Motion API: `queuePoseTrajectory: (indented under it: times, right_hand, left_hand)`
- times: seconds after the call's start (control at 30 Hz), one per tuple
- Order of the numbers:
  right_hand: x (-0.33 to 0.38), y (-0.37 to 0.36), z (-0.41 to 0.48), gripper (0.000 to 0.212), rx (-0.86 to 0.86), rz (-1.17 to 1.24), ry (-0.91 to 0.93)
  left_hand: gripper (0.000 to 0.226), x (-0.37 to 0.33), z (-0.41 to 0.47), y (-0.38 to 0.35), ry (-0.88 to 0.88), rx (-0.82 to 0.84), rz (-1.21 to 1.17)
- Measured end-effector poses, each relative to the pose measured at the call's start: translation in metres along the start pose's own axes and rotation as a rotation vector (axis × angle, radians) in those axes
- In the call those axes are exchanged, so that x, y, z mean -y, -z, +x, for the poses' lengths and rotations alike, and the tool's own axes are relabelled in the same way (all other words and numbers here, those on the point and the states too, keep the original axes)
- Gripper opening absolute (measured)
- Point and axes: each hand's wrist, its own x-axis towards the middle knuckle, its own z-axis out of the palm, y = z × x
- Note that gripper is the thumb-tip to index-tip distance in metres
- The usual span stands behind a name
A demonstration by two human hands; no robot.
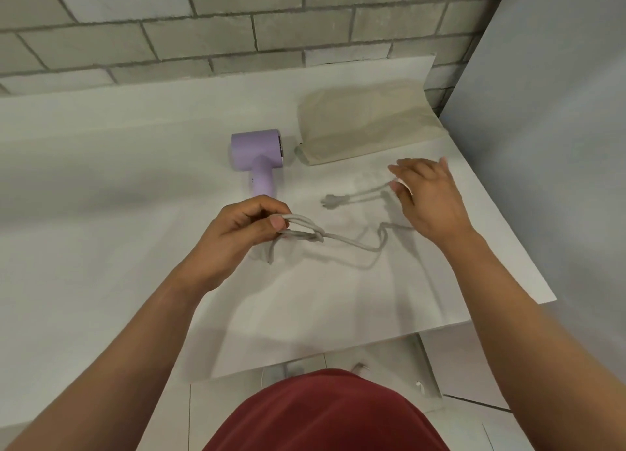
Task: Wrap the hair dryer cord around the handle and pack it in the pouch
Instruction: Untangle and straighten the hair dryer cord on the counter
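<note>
A lilac hair dryer point(258, 155) lies on the white counter point(101, 186), its handle pointing toward me. Its grey cord point(352, 244) runs loose over the counter to the right, and the plug point(329, 200) lies in the middle. My left hand point(244, 233) pinches a few loops of the cord just below the handle's end. My right hand point(430, 200) hovers over the cord's far stretch with fingers spread, holding nothing that I can see. The beige pouch point(366, 125) lies flat behind it, to the right of the dryer.
A grey tiled wall point(237, 27) rises behind the counter. A plain grey wall point(548, 145) closes off the right side. The counter's front edge and right corner are near my right forearm, with floor tiles below.
</note>
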Motion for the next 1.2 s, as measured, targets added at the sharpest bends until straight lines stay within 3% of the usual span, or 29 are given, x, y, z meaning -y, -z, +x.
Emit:
queuePoseTrajectory:
  times: [0.1, 0.27, 0.33, 0.47, 0.63, 0.77, 0.87, 0.97, 1.1, 1.2]
  right_hand:
    - [0.039, 0.025, -0.007, 0.023, 0.035, 0.353, -0.070]
    - [0.095, 0.047, -0.031, 0.037, 0.492, 0.918, -0.241]
    - [0.103, 0.049, -0.036, 0.045, 0.619, 0.960, -0.258]
    - [0.110, 0.051, -0.038, 0.029, 0.774, 0.949, -0.251]
    - [0.111, 0.052, -0.039, 0.029, 0.786, 0.917, -0.267]
    - [0.110, 0.049, -0.039, 0.026, 0.760, 1.039, -0.322]
    - [0.110, 0.050, -0.039, 0.023, 0.707, 1.124, -0.284]
    - [0.110, 0.050, -0.039, 0.020, 0.618, 1.062, -0.198]
    - [0.113, 0.049, -0.043, 0.023, 0.538, 1.018, -0.114]
    - [0.118, 0.047, -0.048, 0.025, 0.452, 1.062, -0.104]
  left_hand:
    - [0.019, -0.001, -0.004, 0.000, -0.037, 0.029, 0.090]
    - [0.017, -0.005, -0.013, -0.004, -0.106, 0.133, 0.197]
    - [0.020, -0.002, -0.016, -0.002, -0.151, 0.171, 0.262]
    - [0.024, 0.001, -0.019, -0.001, -0.230, 0.222, 0.426]
    - [0.023, 0.007, -0.019, -0.003, -0.316, 0.238, 0.535]
    - [0.023, 0.015, -0.020, -0.008, -0.479, 0.224, 0.678]
    - [0.019, 0.026, -0.021, -0.012, -0.626, 0.200, 0.827]
    - [0.019, 0.032, -0.023, -0.015, -0.702, 0.146, 0.899]
    - [0.032, 0.015, -0.024, -0.018, -0.486, -0.093, 0.633]
    - [0.037, -0.001, -0.013, -0.011, -0.130, -0.069, 0.293]
